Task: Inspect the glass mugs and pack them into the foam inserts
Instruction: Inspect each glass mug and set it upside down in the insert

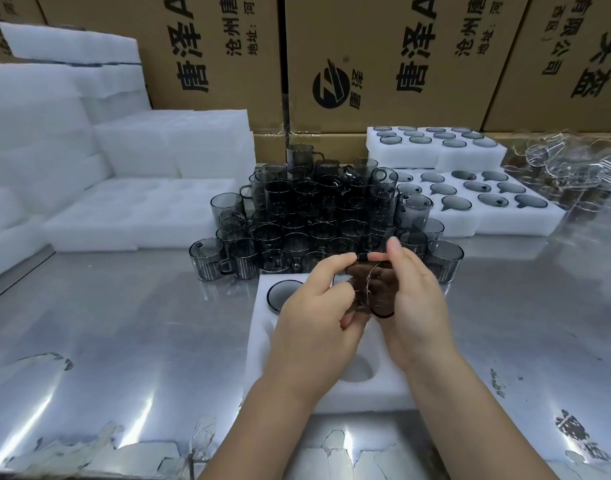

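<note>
Stacked cartons (383,64) walled the back of the steel worktop (124,323). At its near middle, both hands held one smoky glass mug (369,289) tilted above a foam insert (262,327). The left hand (314,317) pinched the rim and the right hand (414,306) cupped the other side. A seated mug (285,295) filled the insert's far-left pocket. Loose mugs (317,216) crowded just behind, with filled inserts (487,199) towards the right edge and blank foam (141,209) towards the left.

Glossy, mirror-like metal table (124,323), film peeling along its near edge. White matt foam (373,393). Smoky grey mugs (297,216) of shiny ribbed glass. Far boxes (366,46) of matt brown cardboard.
</note>
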